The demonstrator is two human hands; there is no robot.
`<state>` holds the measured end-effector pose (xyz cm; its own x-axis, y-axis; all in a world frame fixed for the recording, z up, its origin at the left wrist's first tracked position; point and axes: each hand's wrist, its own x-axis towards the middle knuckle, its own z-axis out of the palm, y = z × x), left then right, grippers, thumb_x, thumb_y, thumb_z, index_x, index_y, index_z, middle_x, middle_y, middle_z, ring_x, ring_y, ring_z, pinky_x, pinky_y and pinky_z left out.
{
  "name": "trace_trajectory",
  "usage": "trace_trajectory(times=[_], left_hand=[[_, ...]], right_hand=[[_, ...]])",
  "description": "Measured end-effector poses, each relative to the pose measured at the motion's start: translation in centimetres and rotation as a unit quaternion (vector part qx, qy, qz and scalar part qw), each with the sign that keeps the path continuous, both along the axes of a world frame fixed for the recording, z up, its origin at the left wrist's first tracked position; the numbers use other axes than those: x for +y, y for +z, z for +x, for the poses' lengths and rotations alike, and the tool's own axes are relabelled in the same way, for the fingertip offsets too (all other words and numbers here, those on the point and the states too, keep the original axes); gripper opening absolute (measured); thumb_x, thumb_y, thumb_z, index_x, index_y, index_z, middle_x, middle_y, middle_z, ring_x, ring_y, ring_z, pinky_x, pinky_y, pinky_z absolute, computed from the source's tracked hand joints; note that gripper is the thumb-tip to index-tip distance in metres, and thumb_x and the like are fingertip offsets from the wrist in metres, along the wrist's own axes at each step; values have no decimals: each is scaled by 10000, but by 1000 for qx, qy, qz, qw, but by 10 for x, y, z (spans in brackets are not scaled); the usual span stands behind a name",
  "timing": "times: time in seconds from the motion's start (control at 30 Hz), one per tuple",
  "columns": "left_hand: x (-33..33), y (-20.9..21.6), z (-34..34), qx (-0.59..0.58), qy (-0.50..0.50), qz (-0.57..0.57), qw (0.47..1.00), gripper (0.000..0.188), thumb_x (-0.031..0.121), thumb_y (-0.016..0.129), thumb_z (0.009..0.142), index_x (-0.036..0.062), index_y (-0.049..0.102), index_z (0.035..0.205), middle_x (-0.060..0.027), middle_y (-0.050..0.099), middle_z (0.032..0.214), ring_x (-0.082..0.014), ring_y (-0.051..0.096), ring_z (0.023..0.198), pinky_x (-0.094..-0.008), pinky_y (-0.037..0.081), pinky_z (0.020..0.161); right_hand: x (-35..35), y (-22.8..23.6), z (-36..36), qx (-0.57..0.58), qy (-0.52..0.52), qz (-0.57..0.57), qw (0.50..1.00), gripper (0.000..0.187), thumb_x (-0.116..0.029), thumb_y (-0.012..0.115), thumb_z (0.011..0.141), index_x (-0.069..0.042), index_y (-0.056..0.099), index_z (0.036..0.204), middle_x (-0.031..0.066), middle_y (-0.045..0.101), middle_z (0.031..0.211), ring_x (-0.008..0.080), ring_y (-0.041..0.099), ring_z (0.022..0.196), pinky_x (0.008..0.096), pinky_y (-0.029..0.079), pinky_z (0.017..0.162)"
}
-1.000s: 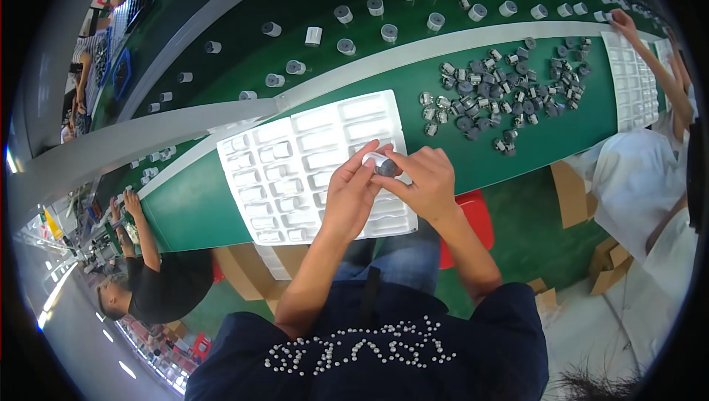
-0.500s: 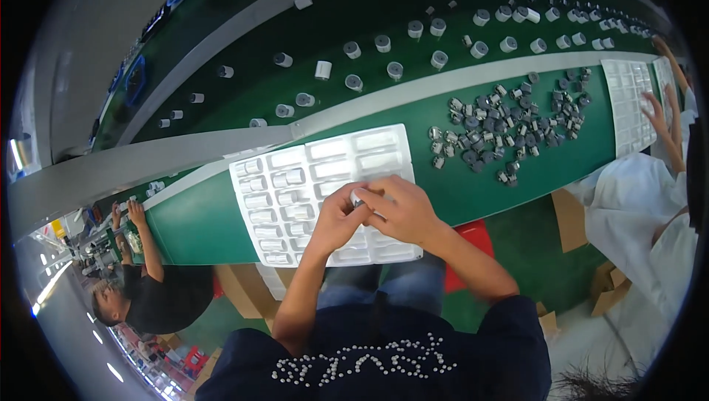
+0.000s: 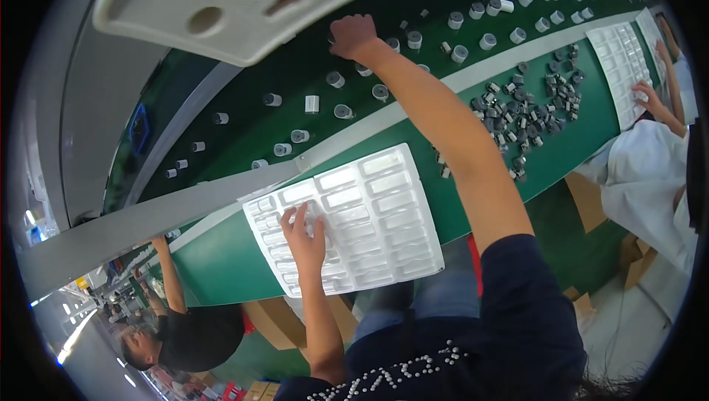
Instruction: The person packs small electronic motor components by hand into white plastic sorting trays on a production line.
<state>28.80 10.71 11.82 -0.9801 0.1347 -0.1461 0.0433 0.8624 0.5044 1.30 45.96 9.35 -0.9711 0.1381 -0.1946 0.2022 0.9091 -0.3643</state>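
Over the white moulded tray (image 3: 437, 249), my left hand (image 3: 304, 244) rests with its fingers apart, the tips at a slot in the tray's left half. Small white cylinders lie in slots of the left columns; the right columns show bare slots. Whether a cylinder lies beneath my left fingertips is hard to make out. My right arm reaches far across to the dark green conveyor belt (image 3: 244, 139), where my right hand (image 3: 354, 35) is closed, its fingers curled down. What it grips is hidden. A white cylinder with a grey end (image 3: 335, 79) stands just nearer on the belt.
Several more cylinders are scattered along the belt. A pile of small dark and metallic parts (image 3: 517, 117) lies on the green table right of the tray. A pale panel with cut-outs (image 3: 244, 13) overhangs the far left. Co-workers sit at both sides, one by another white tray (image 3: 617, 69).
My hands have parted from a white cylinder held between them. The right one has reached out to the belt; the left has dropped to the tray. The view has shifted.
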Motion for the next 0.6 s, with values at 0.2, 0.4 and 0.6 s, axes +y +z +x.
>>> trace_trajectory(times=[0.2, 0.4, 0.6], left_hand=[[4, 6, -15, -54, -8, 26, 998, 448, 106, 741, 825, 121, 661, 1265, -147, 490, 1276, -277, 558, 1049, -346, 500, 813], [-1, 1, -27, 48, -139, 31, 989, 394, 64, 737, 816, 58, 621, 1192, -129, 524, 1251, -294, 563, 1041, -359, 492, 841], [-12, 0, -27, 26, -174, 45, 983, 403, 17, 723, 816, 36, 594, 1197, -141, 583, 1170, -284, 564, 938, -350, 470, 778]], right_hand=[[100, -53, -1, 64, 4, 48, 997, 413, -335, 684, 813, -105, 687, 1156, 180, 669, 1188, 350, 626, 1161, 472, 481, 974], [139, -66, 14, 13, 8, 112, 994, 311, -166, 619, 874, -97, 692, 1168, 173, 684, 1195, 358, 658, 1123, 457, 553, 915], [126, 11, 29, 74, 34, -123, 989, 308, -146, 769, 783, -31, 708, 1062, 154, 714, 977, 292, 700, 931, 374, 559, 813]])
